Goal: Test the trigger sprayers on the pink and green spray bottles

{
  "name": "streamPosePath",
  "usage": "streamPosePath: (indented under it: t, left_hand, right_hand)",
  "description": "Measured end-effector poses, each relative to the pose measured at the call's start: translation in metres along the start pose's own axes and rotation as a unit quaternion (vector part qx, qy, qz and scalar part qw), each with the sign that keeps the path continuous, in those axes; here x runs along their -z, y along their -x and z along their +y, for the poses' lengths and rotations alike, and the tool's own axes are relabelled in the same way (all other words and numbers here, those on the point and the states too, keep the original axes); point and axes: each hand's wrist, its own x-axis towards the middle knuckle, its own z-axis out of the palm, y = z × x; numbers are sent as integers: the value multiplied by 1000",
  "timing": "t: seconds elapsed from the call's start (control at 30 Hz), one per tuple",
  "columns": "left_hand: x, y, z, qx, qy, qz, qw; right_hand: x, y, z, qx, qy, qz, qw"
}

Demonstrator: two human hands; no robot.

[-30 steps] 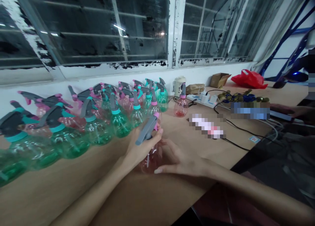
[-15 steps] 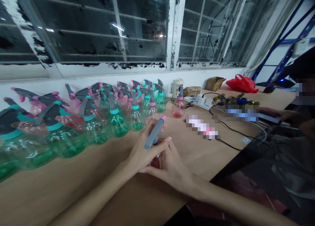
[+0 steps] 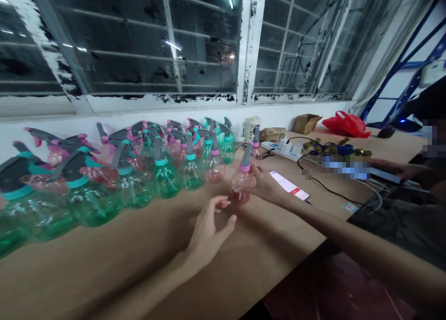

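Note:
My right hand (image 3: pixel 263 184) is closed around a pink spray bottle (image 3: pixel 240 185) with a pink collar and grey trigger head, near the middle of the table. The bottle is upright; whether its base touches the table I cannot tell. Just left of it and nearer to me, my left hand (image 3: pixel 211 231) holds nothing, its fingers apart and slightly curled. A clear pink spray bottle (image 3: pixel 214 167) stands behind, beside a green spray bottle (image 3: pixel 193 173) with a turquoise collar. Another pink bottle (image 3: pixel 256 148) is partly hidden behind the held one.
Several green and pink spray bottles (image 3: pixel 94 201) line the wall on the left. A phone (image 3: pixel 289 186) lies right of my right hand, near a power strip (image 3: pixel 282 148) and cables. A red plastic bag (image 3: pixel 346 124) sits farther back. At right, another person's hand (image 3: pixel 388 166) holds a device.
Both hands were around the pink spray bottle. My left hand has let go and drawn back, while my right hand has carried the bottle forward and to the right.

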Motion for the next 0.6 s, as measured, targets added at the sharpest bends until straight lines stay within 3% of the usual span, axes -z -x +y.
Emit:
streamPosePath:
  t: [0.2,0.43,0.6]
  left_hand:
    - [-12,17,-12,-85,-53,-83,991]
    - [-17,19,-22,-86,-50,-97,990]
    - [-17,20,-22,-95,-47,-110,988]
  right_hand:
    - [-9,-51,19,-64,69,-45,995]
    - [-17,-82,17,-134,104,-72,983]
    - [-19,-94,13,-139,123,-81,979]
